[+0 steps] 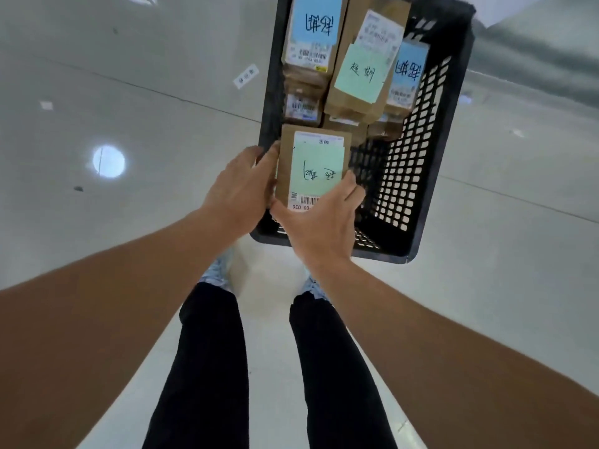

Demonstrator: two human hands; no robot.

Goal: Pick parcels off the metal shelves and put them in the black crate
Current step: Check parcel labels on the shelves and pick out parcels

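Observation:
A black perforated crate (418, 176) stands on the floor in front of my feet. Inside it lie several brown cardboard parcels, among them one with a blue note (312, 30) at the far left and one with a green note (363, 66) in the middle. Over the crate's near left corner I hold a brown parcel with a green handwritten note and a barcode label (312, 163). My left hand (240, 192) grips its left edge. My right hand (319, 222) grips its near right corner, thumb on the label.
Glossy pale grey floor lies all around, with a small white label (246, 76) stuck to it left of the crate. My legs in black trousers (210, 367) stand just behind the crate. The metal shelves are out of view.

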